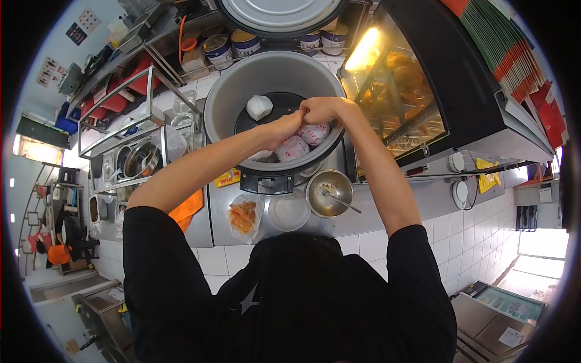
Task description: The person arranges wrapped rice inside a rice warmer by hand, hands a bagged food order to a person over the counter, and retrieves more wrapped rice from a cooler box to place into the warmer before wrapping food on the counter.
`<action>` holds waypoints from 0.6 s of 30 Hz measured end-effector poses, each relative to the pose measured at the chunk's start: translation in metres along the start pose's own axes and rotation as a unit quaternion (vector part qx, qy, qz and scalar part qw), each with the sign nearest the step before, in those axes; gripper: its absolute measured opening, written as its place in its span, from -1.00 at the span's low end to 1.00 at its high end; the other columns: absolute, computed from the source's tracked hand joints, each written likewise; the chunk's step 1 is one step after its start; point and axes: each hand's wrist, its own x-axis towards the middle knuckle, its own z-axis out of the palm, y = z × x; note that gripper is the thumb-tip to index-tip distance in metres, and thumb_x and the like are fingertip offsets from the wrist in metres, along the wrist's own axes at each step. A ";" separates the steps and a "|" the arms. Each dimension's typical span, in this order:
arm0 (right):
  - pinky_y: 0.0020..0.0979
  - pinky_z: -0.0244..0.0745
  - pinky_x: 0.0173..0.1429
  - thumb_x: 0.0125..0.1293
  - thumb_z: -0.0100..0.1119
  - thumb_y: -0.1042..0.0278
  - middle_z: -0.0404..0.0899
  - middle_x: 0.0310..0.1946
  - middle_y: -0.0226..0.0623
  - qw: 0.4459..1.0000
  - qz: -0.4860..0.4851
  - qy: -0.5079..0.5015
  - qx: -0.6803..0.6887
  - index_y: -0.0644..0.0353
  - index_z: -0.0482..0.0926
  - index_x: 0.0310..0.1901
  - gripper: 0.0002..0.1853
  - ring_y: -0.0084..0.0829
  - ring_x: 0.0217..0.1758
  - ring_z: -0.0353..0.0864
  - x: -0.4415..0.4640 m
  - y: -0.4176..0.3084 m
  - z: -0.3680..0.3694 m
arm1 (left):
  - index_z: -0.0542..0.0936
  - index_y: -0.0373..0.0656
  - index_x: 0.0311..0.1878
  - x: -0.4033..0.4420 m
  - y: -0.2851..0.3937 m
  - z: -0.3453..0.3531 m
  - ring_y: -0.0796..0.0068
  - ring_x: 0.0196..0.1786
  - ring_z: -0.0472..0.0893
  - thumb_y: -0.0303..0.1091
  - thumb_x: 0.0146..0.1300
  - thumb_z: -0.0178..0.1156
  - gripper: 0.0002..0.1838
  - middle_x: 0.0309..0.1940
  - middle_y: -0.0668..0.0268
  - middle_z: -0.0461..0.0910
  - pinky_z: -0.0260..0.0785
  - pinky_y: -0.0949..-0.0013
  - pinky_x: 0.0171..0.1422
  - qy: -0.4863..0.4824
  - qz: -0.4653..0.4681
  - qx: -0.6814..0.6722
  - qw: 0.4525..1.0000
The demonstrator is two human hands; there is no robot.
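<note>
Both my hands reach over a large grey rice cooker pot (230,78) and meet near its right side. My left hand (285,128) has its fingers drawn together against my right hand. My right hand (321,110) is bent at the wrist with its fingers curled down; whatever lies between the hands is hidden. Right under them in the pot are white paper-wrapped packets with red print, one (316,134) below my right hand and another (293,149) below my left. A plain white wrapped bundle (259,107) lies apart on the dark pot bottom.
On the steel counter before the pot stand a metal bowl (330,209) with a fork, a pale round container (288,211) and a plastic bag of orange food (243,218). A lit glass food warmer (399,91) is at the right. A metal rack (158,115) stands left.
</note>
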 end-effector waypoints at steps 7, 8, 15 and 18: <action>-0.24 0.50 0.18 0.27 0.26 -0.13 0.71 -0.03 -0.13 1.000 0.021 0.018 0.008 0.13 0.66 0.04 -0.50 -0.15 0.08 0.67 -0.012 -0.016 -0.001 | 0.40 -0.12 0.35 -0.020 0.013 -0.014 0.42 0.28 0.33 0.07 0.55 -0.22 -0.45 0.22 0.30 0.43 0.11 0.21 0.41 0.067 0.035 0.017 0.997; -0.23 0.50 0.19 0.29 0.24 -0.14 0.71 -0.03 -0.12 0.999 0.018 0.035 0.001 0.12 0.67 0.03 -0.50 -0.13 0.08 0.67 -0.011 -0.016 -0.002 | 0.43 -0.14 0.30 -0.033 0.019 -0.013 0.43 0.25 0.35 0.07 0.54 -0.19 -0.46 0.20 0.30 0.45 0.13 0.24 0.39 0.085 0.078 0.026 0.993; -0.19 0.47 0.23 0.36 0.21 -0.05 0.63 0.03 0.05 0.936 -0.168 0.308 0.024 0.29 0.62 0.01 -0.51 -0.07 0.12 0.62 -0.060 -0.059 -0.013 | 0.60 -0.27 -0.06 -0.235 0.001 0.033 0.37 -0.13 0.57 -0.17 0.49 0.08 -0.68 -0.18 0.22 0.61 0.37 0.34 0.05 0.018 0.400 0.050 0.915; -0.26 0.46 0.19 0.33 0.25 -0.02 0.66 -0.08 -0.14 0.839 -0.279 0.338 0.322 0.32 0.60 -0.06 -0.53 -0.20 0.05 0.62 -0.129 -0.131 0.013 | 0.59 -0.26 -0.29 -0.282 -0.059 0.048 0.23 -0.34 0.55 -0.19 0.49 0.11 -0.68 -0.41 0.21 0.56 0.35 0.25 -0.15 -0.306 0.412 -0.049 0.857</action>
